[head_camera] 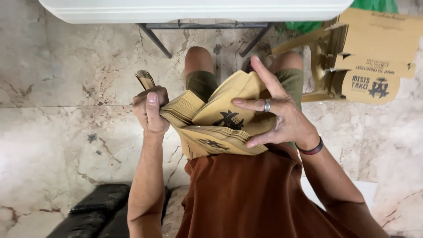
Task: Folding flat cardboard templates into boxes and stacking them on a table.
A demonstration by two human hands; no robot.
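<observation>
**Stack of paper bags fanned between two hands**

Seated person, viewed from above. A thick stack of brown paper bags [220, 128] sits over the lap, between both hands, above the rust-coloured shirt [246, 194]. Each bag bears a dark printed emblem; the details are too small to make out.

Left hand [150, 110]: fingers clenched around the stack's left end, thumb pressed on top. A few bag edges stick out above the fist.

Right hand [277, 117]: fingers spread, not clenched. Fingertips rest on the top bags, peeling one up; index finger raised. Ring on one finger, dark band at the wrist.

Hidden: the underside of the stack and most of the thighs; only the knees [198, 57] show past the bags.

Edges: a white table [194, 9] is cut off at the top, its metal legs running down to the marble floor [66, 88]. Flattened cardboard boxes [374, 53] lean close on the right. Dark cushion [97, 207] lower left. Open floor lies to the left.
</observation>
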